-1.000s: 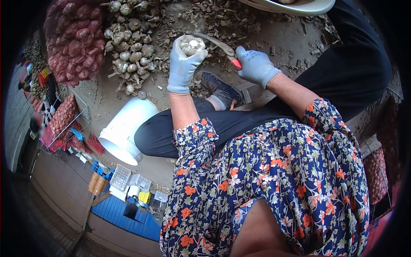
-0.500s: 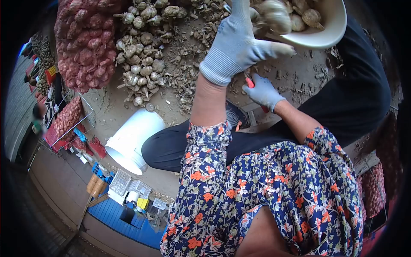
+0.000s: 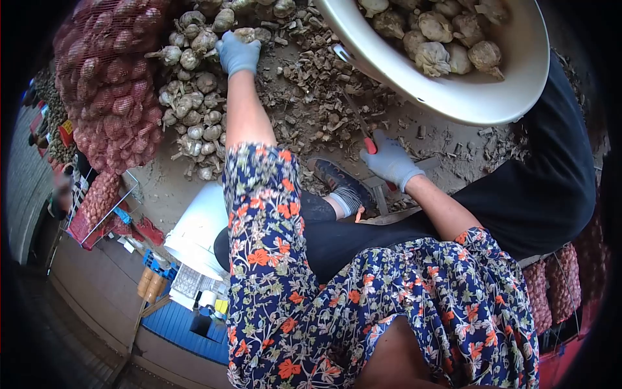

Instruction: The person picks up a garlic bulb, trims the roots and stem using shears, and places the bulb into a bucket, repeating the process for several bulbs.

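Note:
My left hand (image 3: pixel 237 53), in a grey glove, is stretched far out onto the pile of untrimmed garlic bulbs (image 3: pixel 194 97), its fingers curled over a bulb at the top of the heap. My right hand (image 3: pixel 389 161), also gloved, rests low near my knee and grips red-handled shears (image 3: pixel 358 120) whose blades point up toward the basin. A cream basin (image 3: pixel 453 97) holding several trimmed garlic bulbs (image 3: pixel 434 39) sits at the upper right.
A red mesh sack of garlic (image 3: pixel 110 84) lies left of the pile. Cut stems and skins (image 3: pixel 311 97) litter the dirt floor. A white bucket (image 3: pixel 194 227) lies by my leg, and my shoe (image 3: pixel 340 181) is below the litter. More mesh sacks (image 3: pixel 564 285) at right.
My left hand left the basin, where it was placing a bulb, and swung left onto the garlic pile. My right hand stayed low with the shears. The view shifted, showing more of the basin.

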